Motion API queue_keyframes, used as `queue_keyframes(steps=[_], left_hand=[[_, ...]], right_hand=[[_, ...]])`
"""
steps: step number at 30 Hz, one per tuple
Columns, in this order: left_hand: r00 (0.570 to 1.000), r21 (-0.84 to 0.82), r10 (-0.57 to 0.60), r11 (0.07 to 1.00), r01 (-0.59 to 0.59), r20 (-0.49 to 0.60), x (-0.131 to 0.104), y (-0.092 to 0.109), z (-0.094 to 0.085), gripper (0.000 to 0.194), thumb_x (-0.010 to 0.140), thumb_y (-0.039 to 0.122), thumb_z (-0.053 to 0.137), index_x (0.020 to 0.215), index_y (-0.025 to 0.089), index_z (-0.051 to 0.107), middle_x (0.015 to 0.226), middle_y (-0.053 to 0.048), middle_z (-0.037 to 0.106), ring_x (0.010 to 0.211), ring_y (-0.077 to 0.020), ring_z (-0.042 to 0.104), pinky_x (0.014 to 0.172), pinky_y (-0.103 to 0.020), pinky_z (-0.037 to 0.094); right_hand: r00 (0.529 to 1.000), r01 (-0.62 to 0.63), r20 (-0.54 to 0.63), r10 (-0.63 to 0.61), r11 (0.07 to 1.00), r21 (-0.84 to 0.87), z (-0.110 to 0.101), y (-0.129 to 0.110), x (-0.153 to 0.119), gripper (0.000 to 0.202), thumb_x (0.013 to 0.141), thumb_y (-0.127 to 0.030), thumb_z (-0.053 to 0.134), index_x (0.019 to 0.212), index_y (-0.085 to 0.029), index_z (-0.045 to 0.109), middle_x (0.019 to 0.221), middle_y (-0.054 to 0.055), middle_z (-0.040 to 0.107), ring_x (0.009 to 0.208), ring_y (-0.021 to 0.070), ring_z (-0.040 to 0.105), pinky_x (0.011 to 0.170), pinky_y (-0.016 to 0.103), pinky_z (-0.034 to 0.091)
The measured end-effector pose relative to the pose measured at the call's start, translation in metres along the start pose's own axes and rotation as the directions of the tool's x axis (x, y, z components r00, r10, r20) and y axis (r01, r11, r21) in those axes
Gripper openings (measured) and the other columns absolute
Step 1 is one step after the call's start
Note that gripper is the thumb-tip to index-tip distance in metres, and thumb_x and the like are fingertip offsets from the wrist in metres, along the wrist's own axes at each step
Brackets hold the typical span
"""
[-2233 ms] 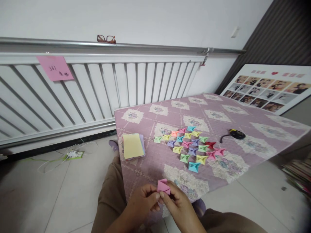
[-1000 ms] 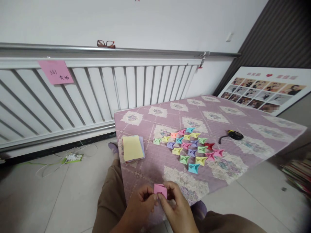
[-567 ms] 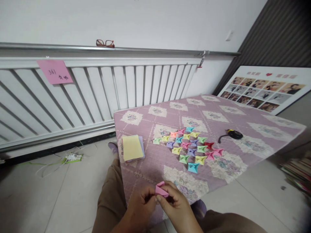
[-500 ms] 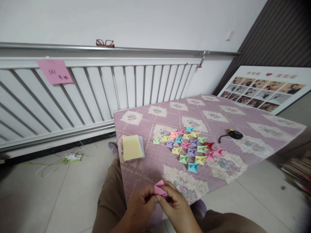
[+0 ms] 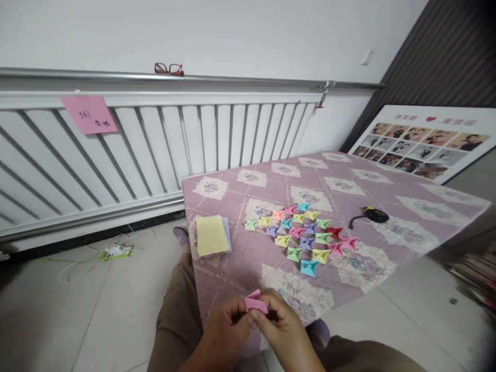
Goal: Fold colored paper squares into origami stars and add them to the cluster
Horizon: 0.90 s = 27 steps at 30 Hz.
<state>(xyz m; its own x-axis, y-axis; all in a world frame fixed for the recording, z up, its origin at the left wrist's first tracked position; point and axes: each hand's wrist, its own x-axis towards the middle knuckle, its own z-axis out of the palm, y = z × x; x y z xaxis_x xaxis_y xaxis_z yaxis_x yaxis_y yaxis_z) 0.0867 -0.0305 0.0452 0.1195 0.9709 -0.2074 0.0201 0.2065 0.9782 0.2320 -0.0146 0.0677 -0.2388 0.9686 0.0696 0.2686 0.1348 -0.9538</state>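
Note:
A small pink piece of folded paper (image 5: 256, 304) is pinched between both hands, above the near edge of the table. My left hand (image 5: 225, 328) closes on its left side, fingers curled. My right hand (image 5: 284, 325) grips the right side, thumb pressed on the front near the left thumb. Beyond them, several small folded paper shapes (image 5: 309, 267) in blue, green, yellow, pink, purple and red stand in slanting rows. To the left lies a stack of paper sheets (image 5: 213, 236), yellow on top, with other colours showing at its edges.
A purple flowered cloth covers the table (image 5: 240, 274). A black coiled cord (image 5: 375, 215) lies on its right part. Behind stands a white radiator (image 5: 163, 150) with a pink note (image 5: 89, 114); eyeglasses (image 5: 169, 69) rest on the pipe above. A power strip (image 5: 118, 251) sits on the floor.
The pink paper has tilted in my fingers, and its upper flap now looks flatter and narrower. Both hands stay in nearly the same place; the view has shifted slightly.

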Motion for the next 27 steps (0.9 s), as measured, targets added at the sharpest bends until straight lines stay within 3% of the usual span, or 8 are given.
queue_keyframes(steps=[4,11,16,21,27], left_hand=[[0.999,-0.087,-0.023,0.996,0.027,0.043,0.001,-0.001,0.0,0.013,0.071,0.026,0.058,0.062,0.017,0.055,0.054,0.004,0.051,0.05,-0.0094,0.042,0.053,-0.023,0.033],[0.992,-0.099,-0.038,0.994,0.05,0.121,-0.001,0.002,-0.002,0.012,0.07,0.028,0.061,0.07,0.015,0.06,0.061,0.003,0.056,0.052,-0.0093,0.045,0.053,-0.023,0.036],[0.99,-0.113,-0.065,0.99,0.079,0.123,-0.001,-0.002,-0.003,0.025,0.074,0.04,0.059,0.077,0.016,0.062,0.062,0.001,0.059,0.05,-0.0094,0.045,0.052,-0.023,0.037],[0.986,-0.066,-0.081,0.994,0.092,0.143,-0.001,0.0,-0.003,0.025,0.073,0.041,0.058,0.074,0.016,0.061,0.061,0.0,0.059,0.048,-0.0096,0.045,0.051,-0.024,0.036],[0.986,-0.035,-0.081,0.996,0.087,0.145,-0.003,0.006,-0.002,0.026,0.073,0.043,0.058,0.071,0.017,0.058,0.061,0.001,0.059,0.05,-0.0099,0.046,0.053,-0.024,0.037]], right_hand=[[0.997,-0.075,0.006,0.075,0.993,0.088,0.001,0.001,-0.001,0.029,0.082,-0.045,0.059,0.066,-0.021,0.058,0.067,0.0,0.061,0.065,0.0157,0.056,0.064,0.026,0.044],[0.991,-0.127,-0.018,0.132,0.979,0.162,0.007,0.011,-0.004,0.036,0.078,-0.052,0.062,0.064,-0.021,0.052,0.057,-0.003,0.057,0.057,0.0137,0.053,0.058,0.025,0.041],[0.994,-0.112,0.012,0.111,0.976,0.185,0.004,0.004,-0.002,0.036,0.078,-0.054,0.062,0.069,-0.02,0.058,0.061,-0.001,0.058,0.056,0.0135,0.053,0.057,0.025,0.043],[0.992,-0.091,-0.073,0.103,0.985,0.146,-0.004,-0.002,0.0,0.037,0.076,-0.056,0.062,0.068,-0.019,0.063,0.066,0.001,0.061,0.063,0.016,0.055,0.061,0.027,0.045],[0.982,-0.131,-0.122,0.148,0.982,0.139,-0.003,0.009,0.0,0.041,0.073,-0.059,0.064,0.067,-0.019,0.061,0.061,0.0,0.057,0.059,0.0146,0.052,0.058,0.026,0.043]])
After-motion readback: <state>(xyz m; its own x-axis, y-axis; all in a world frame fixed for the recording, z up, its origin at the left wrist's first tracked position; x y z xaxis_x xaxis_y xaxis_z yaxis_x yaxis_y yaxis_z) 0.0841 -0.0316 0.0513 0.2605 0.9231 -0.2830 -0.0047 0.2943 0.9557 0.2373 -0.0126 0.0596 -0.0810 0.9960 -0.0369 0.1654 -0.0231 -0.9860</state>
